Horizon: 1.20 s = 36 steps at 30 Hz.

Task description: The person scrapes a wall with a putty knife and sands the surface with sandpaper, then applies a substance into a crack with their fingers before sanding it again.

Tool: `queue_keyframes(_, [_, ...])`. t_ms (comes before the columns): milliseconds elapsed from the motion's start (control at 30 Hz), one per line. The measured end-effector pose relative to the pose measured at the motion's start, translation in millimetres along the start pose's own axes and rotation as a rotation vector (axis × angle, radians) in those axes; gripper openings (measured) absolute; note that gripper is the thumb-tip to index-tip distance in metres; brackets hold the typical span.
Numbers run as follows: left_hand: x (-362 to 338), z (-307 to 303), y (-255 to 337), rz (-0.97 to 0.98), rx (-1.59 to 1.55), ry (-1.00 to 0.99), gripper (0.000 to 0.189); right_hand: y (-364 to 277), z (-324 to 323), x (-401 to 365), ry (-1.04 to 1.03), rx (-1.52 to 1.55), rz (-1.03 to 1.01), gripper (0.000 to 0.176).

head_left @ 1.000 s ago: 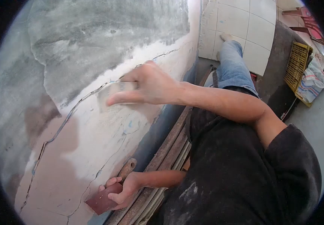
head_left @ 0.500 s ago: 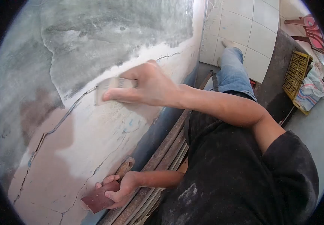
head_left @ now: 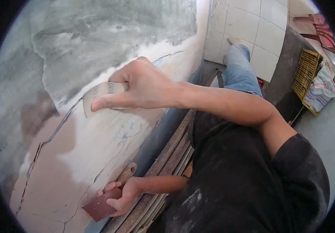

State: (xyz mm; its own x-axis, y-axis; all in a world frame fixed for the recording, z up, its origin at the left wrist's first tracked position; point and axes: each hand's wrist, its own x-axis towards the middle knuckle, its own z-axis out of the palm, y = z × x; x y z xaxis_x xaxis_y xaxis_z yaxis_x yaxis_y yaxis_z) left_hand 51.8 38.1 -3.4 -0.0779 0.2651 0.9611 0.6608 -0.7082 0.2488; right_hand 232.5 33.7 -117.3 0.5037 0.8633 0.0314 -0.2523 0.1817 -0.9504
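Observation:
My right hand (head_left: 136, 83) pinches a bent piece of sandpaper (head_left: 107, 90), pale printed backing outward, against the wall (head_left: 97, 147). The sandpaper sits at the upper end of a long dark crack (head_left: 57, 130), along the border between grey and whitish plaster. Lower down, my left hand (head_left: 125, 196) is closed round a dark red-brown sheet (head_left: 101, 205) that looks like sandpaper. From the same hand sticks up a worn wooden handle (head_left: 128, 171) with a hole in its end; the rest of that tool is hidden.
A thinner crack (head_left: 97, 176) runs down the lower wall. Long brown boards (head_left: 163, 165) lean along the wall's foot, close to my body. At the right stands a yellow plastic crate (head_left: 307, 73) with a white striped sack (head_left: 322, 91); a red chair (head_left: 324, 35) is behind.
My right hand and its sandpaper have moved left and slightly down along the crack. My left hand keeps its hold, almost unmoved. The view has shifted a little.

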Motion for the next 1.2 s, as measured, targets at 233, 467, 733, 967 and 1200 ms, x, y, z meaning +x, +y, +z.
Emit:
queue_keyframes(233, [3.4,1.0,1.6,0.035,0.006,-0.007,0.04,25.4,-6.1,-9.6,0.039,0.079,0.053,0.064])
queue_keyframes(467, [2.9,-1.4,-0.2,-0.004,0.046,0.003,0.049,29.1,-2.9,-8.1,0.022,0.058,0.059,0.062])
queue_keyframes(733, [2.3,-3.3,-4.7,-0.024,0.037,0.012,0.046,12.4,-8.7,0.2,-0.038,0.11,0.056,0.058])
queue_keyframes(967, [3.6,-3.6,-5.4,0.03,-0.009,0.001,0.044,30.9,-4.6,-7.0,0.051,0.132,0.059,0.053])
queue_keyframes(1200, [1.6,-0.9,-2.9,0.036,0.004,-0.003,0.041,37.0,-3.9,-5.0,0.006,0.119,0.119,0.052])
